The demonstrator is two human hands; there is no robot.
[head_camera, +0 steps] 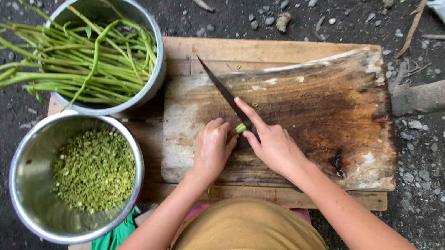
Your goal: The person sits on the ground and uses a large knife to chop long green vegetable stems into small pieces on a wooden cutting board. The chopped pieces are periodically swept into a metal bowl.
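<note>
Curl your left hand [212, 147] tight around the short bunch of thin green stems [242, 127], fingertips tucked back from the blade. The stems' pale cut end pokes out just past those fingers. Your right hand [273, 145] grips the long dark knife [225, 93], pointer finger along its back; chop slowly.

Short green stem stub [242, 127], pinched on cutting board [315, 96], knife blade [223, 90] against it
</note>
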